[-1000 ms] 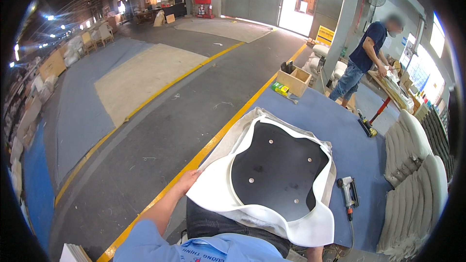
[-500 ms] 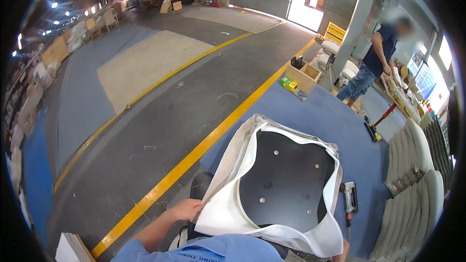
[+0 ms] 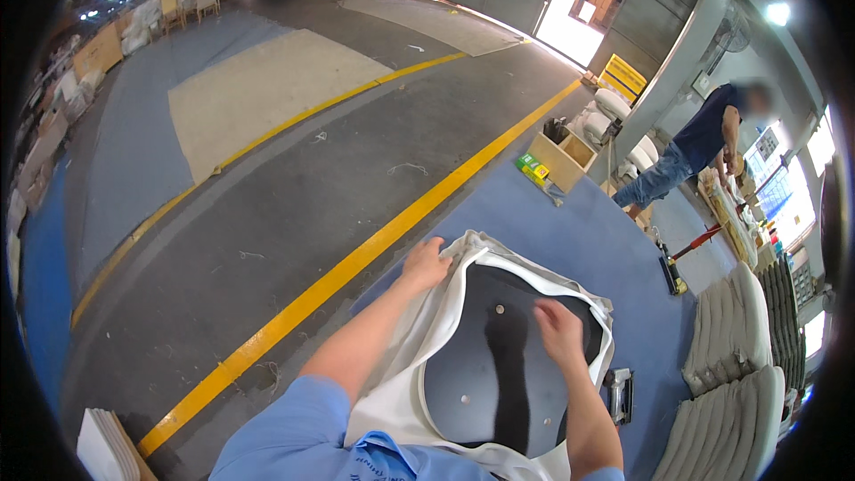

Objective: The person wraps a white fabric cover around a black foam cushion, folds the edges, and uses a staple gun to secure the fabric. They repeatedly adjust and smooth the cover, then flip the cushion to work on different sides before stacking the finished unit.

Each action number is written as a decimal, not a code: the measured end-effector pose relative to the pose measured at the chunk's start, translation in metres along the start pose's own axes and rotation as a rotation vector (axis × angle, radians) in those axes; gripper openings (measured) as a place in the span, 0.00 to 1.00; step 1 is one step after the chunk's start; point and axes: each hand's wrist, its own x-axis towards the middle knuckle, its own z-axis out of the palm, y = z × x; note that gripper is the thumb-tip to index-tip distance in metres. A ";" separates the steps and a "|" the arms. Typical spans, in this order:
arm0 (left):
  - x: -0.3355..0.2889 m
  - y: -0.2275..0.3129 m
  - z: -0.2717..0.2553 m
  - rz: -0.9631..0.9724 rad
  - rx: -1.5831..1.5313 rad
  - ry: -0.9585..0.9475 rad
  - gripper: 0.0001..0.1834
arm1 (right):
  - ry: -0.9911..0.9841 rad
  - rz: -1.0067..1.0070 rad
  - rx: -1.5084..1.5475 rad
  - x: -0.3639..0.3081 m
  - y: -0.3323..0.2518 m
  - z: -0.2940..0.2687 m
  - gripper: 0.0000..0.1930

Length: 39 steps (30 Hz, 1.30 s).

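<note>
A seat panel lies underside up in front of me: a smooth black board (image 3: 485,374) with several round metal fittings, ringed by white padding (image 3: 405,396) and a light grey fabric cover (image 3: 592,296) that stands up loosely around it. My left hand (image 3: 426,265) is at the far left corner, its fingers closed on the edge of the fabric. Over the far right part of the board hovers my right hand (image 3: 563,331), fingers curled and somewhat blurred; nothing shows in it. A metal staple gun (image 3: 621,395) lies just right of the panel.
The panel is on a blue-covered surface (image 3: 499,214). Stacked pale cushions (image 3: 730,419) stand at right, white boards (image 3: 111,445) at lower left. Ahead are a wooden box (image 3: 563,160) and a green-yellow package (image 3: 534,169). Another person (image 3: 704,142) works at far right. A yellow line (image 3: 356,276) crosses the floor.
My left hand has moved forward from the near left edge of the cover to its far left corner. My right hand has come from the near right corner to above the board.
</note>
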 end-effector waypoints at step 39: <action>0.085 -0.032 0.048 0.123 -0.265 0.060 0.14 | -0.058 -0.252 -0.142 0.190 -0.009 0.100 0.14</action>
